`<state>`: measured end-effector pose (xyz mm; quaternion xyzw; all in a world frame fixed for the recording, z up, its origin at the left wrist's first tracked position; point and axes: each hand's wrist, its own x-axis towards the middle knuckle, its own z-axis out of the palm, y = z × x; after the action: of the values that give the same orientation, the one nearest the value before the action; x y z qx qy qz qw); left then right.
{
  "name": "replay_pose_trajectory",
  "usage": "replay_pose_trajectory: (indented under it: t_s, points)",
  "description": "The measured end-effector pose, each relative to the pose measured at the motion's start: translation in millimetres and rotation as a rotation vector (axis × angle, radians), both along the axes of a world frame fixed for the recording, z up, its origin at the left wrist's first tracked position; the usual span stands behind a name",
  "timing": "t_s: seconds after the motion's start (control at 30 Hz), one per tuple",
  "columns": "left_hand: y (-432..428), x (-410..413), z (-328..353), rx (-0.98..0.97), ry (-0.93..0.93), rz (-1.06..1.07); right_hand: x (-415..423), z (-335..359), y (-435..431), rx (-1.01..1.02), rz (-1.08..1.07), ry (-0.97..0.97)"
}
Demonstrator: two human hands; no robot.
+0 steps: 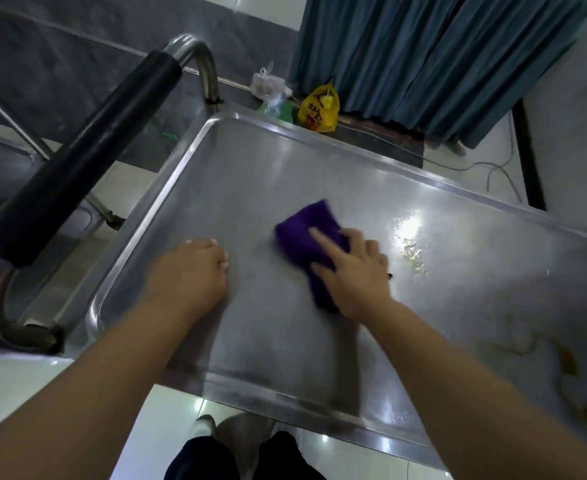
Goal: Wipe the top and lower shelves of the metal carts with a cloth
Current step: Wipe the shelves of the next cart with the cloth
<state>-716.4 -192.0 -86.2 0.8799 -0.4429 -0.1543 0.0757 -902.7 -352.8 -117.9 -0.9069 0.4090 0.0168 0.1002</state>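
Observation:
The metal cart's top shelf (243, 174) fills the middle of the head view, shiny with a raised rim. A purple cloth (299, 233) lies flat on it near the centre. My right hand (354, 271) presses down on the cloth with straight, spread fingers. My left hand (191, 268) rests on the bare shelf to the left of the cloth, fingers curled under and holding nothing. Yellowish-brown stains (413, 258) mark the shelf to the right of the cloth, with more at the near right corner (567, 365).
The cart's handle with a black grip (88, 150) rises at the left. A second metal cart (5, 164) stands at the far left. A yellow bag (319, 109) and a clear bag (268, 84) lie on the floor by a blue curtain (423, 57). Cables (493, 171) trail at the right.

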Motion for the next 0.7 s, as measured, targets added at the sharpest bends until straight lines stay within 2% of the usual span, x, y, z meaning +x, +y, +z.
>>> replay_pose_trajectory:
  t_s: [0.1,0.17,0.23,0.3,0.37,0.43,0.5,0.63,0.7]
  points:
    - [-12,-3,7,0.073,-0.033,0.015,-24,6,-48,0.072,-0.511,0.021]
    - [-27,-3,10,0.072,-0.063,0.045,-18,6,-57,0.067,-0.655,0.089]
    - [-45,-3,8,-0.004,-0.048,0.026,-3,5,-47,0.060,-0.556,0.104]
    - [-66,-2,2,-0.066,-0.038,-0.037,7,2,-34,0.046,-0.312,0.067]
    - [-83,-1,-3,-0.062,-0.021,-0.073,3,0,-30,0.029,-0.078,0.042]
    - [-93,0,-10,-0.014,0.026,-0.086,-7,1,-48,0.016,-0.012,0.028]
    - [-96,-1,-16,0.049,0.025,-0.084,-14,1,-79,-0.001,-0.145,0.021]
    - [-103,-5,-19,0.047,-0.024,-0.063,12,0,-136,0.052,-0.647,0.003]
    - [-109,-5,-18,0.041,-0.026,-0.031,43,-1,-139,0.056,-0.612,0.021]
